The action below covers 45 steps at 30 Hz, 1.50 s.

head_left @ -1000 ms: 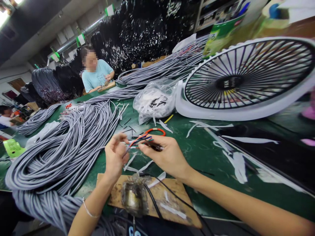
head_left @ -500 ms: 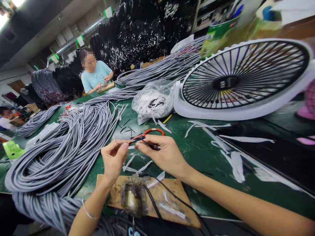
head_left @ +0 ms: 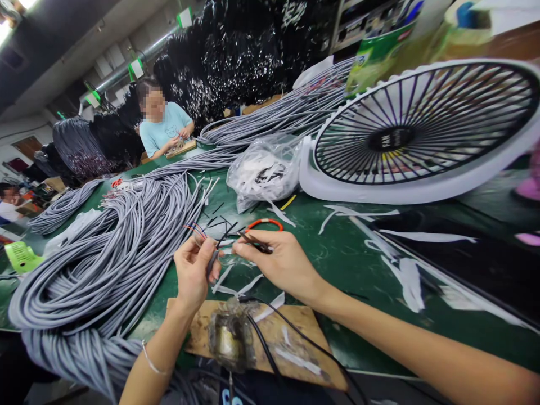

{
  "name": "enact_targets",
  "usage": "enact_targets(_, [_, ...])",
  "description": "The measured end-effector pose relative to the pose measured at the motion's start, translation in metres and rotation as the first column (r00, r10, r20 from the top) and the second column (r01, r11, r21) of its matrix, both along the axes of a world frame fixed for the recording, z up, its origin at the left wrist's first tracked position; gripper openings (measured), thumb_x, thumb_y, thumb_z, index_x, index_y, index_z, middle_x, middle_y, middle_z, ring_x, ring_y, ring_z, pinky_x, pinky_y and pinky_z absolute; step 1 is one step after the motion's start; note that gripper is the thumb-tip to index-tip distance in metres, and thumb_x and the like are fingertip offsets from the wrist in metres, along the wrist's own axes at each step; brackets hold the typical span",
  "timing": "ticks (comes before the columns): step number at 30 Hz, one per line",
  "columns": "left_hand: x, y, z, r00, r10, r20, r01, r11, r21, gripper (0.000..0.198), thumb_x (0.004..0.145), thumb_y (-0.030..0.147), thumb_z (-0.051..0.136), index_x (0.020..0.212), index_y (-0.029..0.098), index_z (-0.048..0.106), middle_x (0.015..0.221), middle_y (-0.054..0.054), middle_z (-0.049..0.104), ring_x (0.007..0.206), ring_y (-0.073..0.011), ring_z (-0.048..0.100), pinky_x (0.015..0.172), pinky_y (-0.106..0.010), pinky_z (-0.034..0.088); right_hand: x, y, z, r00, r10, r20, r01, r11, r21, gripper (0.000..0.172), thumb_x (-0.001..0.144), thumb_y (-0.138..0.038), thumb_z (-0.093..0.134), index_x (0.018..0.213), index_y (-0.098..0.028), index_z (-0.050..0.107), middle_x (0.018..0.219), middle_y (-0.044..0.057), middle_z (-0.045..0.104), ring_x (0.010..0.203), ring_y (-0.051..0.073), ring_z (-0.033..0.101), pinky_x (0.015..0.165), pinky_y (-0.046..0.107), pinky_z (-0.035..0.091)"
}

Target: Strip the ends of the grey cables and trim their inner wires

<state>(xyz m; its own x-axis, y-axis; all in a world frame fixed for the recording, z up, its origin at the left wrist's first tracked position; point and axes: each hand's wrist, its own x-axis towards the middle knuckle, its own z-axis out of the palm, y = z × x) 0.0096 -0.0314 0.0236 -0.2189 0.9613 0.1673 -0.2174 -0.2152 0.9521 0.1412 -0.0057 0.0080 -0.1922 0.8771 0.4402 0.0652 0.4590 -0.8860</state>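
Near the middle of the view, my left hand (head_left: 194,267) pinches the end of a grey cable (head_left: 212,263). Thin wires (head_left: 196,228) in red, blue and white fan out above its fingers, and a black strand (head_left: 226,234) points up to the right. My right hand (head_left: 280,261) is closed on a dark, slim pointed tool (head_left: 257,242), much like tweezers; its tip points left at the wires, a small gap away. Just behind these fingers shows an orange loop (head_left: 265,221); whether the hand touches it I cannot tell.
Coiled grey cables (head_left: 105,253) fill the left. A wooden board (head_left: 304,337) bearing a crusted metal pot (head_left: 230,340) lies below my hands. Beyond are a plastic bag (head_left: 265,174), a fan (head_left: 390,140) and white strips (head_left: 405,281). A person (head_left: 164,126) sits across the table.
My left hand has turned, so the coloured wires now point up and left and the black strand stands out. The right hand's tool has come away from the wires.
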Motion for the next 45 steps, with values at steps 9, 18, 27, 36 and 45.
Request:
enact_targets(9, [-0.014,0.007,0.012,0.948,-0.305,0.094,0.311,0.949,-0.058,0.035,0.065,0.027,0.073,0.084,0.022,0.044,0.060,0.005,0.058,0.034,0.0017,0.033,0.036,-0.009,0.023,0.023,0.032,-0.008,0.633,0.221,0.742,-0.205,0.972,-0.114,0.028,0.075,-0.037,0.058,0.091,-0.014,0.064,0.086,0.009,0.064,0.079,0.020,0.058,0.069,0.026,0.042])
enact_targets(18, [-0.009,0.010,0.003,0.954,-0.298,0.020,0.298,0.951,-0.085,0.036,0.066,0.034,0.071,0.088,0.022,0.046,0.049,0.010,0.046,0.030,0.0012,0.025,0.033,-0.010,0.016,0.028,0.064,-0.033,0.406,-0.051,0.912,0.120,0.993,0.003,0.028,0.072,-0.012,0.051,0.097,-0.009,0.063,0.095,0.017,0.063,0.087,0.026,0.059,0.067,0.029,0.041])
enact_targets(27, [-0.013,0.007,0.001,0.987,-0.140,-0.077,0.137,0.989,-0.048,0.040,0.059,0.046,0.073,0.070,0.010,0.060,0.057,0.003,0.050,0.039,-0.0018,0.037,0.037,-0.016,0.025,0.031,0.060,-0.012,0.519,-0.193,0.833,0.155,0.979,0.130,0.018,0.079,-0.023,0.045,0.081,-0.015,0.061,0.078,0.008,0.064,0.071,0.018,0.059,0.062,0.025,0.040])
enact_targets(36, [-0.018,-0.001,-0.002,0.938,-0.045,-0.343,0.047,0.999,-0.003,0.038,0.070,0.050,0.061,0.066,0.012,0.062,0.054,0.001,0.050,0.045,-0.0061,0.030,0.042,-0.020,0.020,0.025,0.037,0.000,0.941,-0.133,0.311,-0.017,0.900,0.435,0.021,0.071,-0.032,0.054,0.058,-0.020,0.043,0.055,-0.002,0.045,0.049,0.010,0.040,0.047,0.021,0.035])
enact_targets(45, [-0.013,-0.005,0.003,0.847,-0.112,-0.520,0.131,0.991,0.000,0.044,0.076,0.051,0.053,0.054,0.013,0.057,0.046,0.004,0.036,0.044,-0.0065,0.026,0.043,-0.021,0.019,0.026,0.036,-0.008,0.895,-0.124,0.428,-0.159,0.808,0.567,0.014,0.078,-0.027,0.050,0.067,-0.019,0.051,0.065,0.003,0.056,0.058,0.013,0.050,0.054,0.023,0.041])
